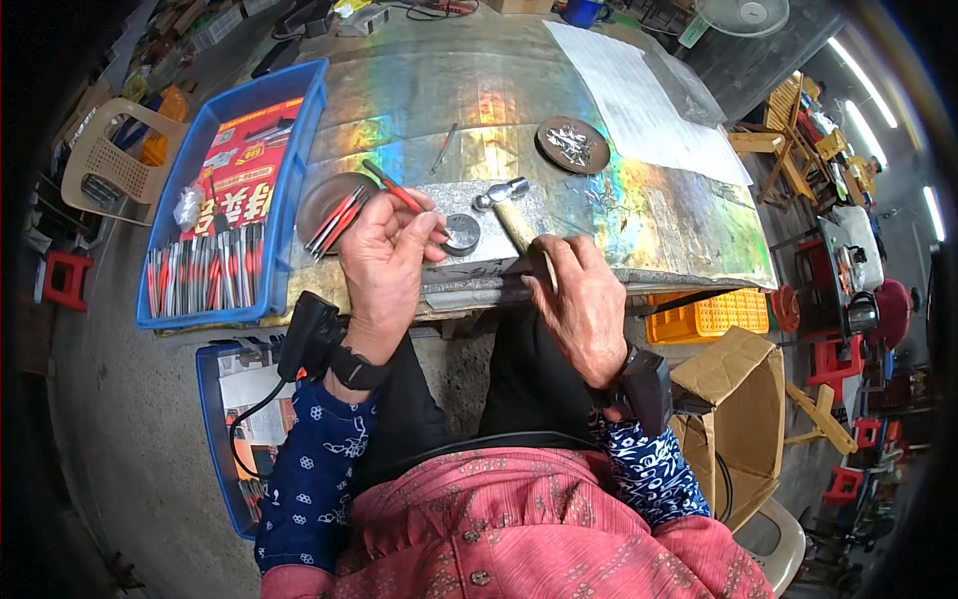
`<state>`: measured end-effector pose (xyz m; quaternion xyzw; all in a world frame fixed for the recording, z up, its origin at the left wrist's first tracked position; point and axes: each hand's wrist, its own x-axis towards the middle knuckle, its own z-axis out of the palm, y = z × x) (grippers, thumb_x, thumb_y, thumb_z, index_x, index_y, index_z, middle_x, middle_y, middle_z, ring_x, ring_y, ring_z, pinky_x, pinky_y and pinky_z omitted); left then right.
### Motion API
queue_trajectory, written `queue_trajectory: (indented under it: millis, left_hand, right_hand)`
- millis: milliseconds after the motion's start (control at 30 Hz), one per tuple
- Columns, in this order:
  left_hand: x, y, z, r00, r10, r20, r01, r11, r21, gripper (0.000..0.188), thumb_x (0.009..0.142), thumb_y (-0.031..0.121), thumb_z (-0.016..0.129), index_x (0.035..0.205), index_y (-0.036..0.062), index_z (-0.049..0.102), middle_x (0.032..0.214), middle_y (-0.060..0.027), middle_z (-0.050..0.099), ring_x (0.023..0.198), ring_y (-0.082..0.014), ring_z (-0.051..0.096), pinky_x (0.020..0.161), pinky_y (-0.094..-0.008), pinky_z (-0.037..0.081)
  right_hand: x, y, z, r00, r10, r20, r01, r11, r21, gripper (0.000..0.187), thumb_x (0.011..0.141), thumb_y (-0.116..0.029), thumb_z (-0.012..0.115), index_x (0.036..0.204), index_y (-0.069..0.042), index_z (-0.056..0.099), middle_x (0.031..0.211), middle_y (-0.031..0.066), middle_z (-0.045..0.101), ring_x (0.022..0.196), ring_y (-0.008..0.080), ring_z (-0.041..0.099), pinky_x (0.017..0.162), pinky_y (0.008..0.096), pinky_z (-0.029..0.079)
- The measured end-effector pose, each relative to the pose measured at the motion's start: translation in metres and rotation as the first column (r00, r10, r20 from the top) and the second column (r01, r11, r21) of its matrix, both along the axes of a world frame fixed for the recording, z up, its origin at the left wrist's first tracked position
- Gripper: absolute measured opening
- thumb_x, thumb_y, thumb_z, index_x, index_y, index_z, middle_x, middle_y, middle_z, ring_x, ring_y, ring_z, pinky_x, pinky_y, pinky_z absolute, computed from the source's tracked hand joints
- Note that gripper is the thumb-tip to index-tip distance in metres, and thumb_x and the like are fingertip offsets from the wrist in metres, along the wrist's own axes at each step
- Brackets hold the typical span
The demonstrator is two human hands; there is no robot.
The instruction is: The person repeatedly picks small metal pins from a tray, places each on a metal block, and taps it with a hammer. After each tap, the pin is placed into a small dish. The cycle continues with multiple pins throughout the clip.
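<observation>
My left hand (pixel 387 262) is closed in a pinch on a slim red tool with a black tip (pixel 392 186); its exact kind I cannot make out. Beside that hand, several similar red, black and silver pieces (pixel 337 222) lie across a dark round dish (pixel 317 196). Fingers of my right hand (pixel 579 304) curl around the end of a hammer's pale handle (pixel 514 228). The hammer's metal head rests on a grey speckled slab (pixel 454 199) at the table's near edge. Between the hands sits a small round black block (pixel 460 236).
On the left stands a blue tray (pixel 317 95) with a red printed package and a row of slim tools. A dark dish (pixel 599 157) holds small silver pieces. White paper (pixel 639 110) covers the far right. Below right are a yellow crate (pixel 709 316) and a cardboard box (pixel 743 429).
</observation>
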<state>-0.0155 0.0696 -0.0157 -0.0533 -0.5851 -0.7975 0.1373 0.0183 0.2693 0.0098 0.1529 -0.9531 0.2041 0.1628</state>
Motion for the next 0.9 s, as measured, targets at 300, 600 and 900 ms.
queue_trajectory:
  millis: [300, 600, 900]
  left_hand:
    - [-0.005, 0.009, -0.003, 0.997, 0.072, 0.001, -0.071, 0.981, -0.181, 0.006, 0.089, -0.001, 0.062, 0.094, 0.0001, 0.062, 0.078, -0.0021, 0.064, 0.067, -0.0047, 0.061, 0.057, -0.0178, 0.049]
    - [-0.005, 0.009, -0.004, 0.995, 0.093, -0.024, -0.096, 0.977, -0.189, 0.006, 0.089, -0.001, 0.063, 0.095, -0.0008, 0.062, 0.078, -0.0024, 0.064, 0.067, -0.0051, 0.061, 0.056, -0.0187, 0.05]
    - [-0.004, 0.009, -0.004, 0.993, 0.109, -0.048, -0.119, 0.93, -0.348, 0.007, 0.086, 0.0, 0.065, 0.093, -0.0005, 0.063, 0.08, -0.0062, 0.067, 0.07, -0.0105, 0.065, 0.059, -0.0244, 0.052]
  right_hand:
    - [0.0, 0.002, -0.011, 0.994, -0.001, 0.109, 0.007, 0.999, -0.052, 0.051, 0.077, -0.006, 0.071, 0.124, -0.007, 0.05, 0.099, 0.0184, 0.058, 0.089, 0.0402, 0.059, 0.074, 0.0443, 0.049]
    - [-0.001, 0.001, -0.011, 0.992, 0.008, 0.123, -0.001, 0.998, -0.06, 0.052, 0.077, -0.005, 0.07, 0.125, -0.006, 0.049, 0.1, 0.0187, 0.057, 0.09, 0.0402, 0.059, 0.074, 0.0447, 0.049]
    - [-0.001, 0.001, -0.019, 0.997, -0.004, 0.076, 0.008, 0.999, -0.049, 0.05, 0.078, -0.005, 0.067, 0.125, -0.006, 0.049, 0.097, 0.0183, 0.058, 0.089, 0.0398, 0.059, 0.073, 0.0451, 0.048]
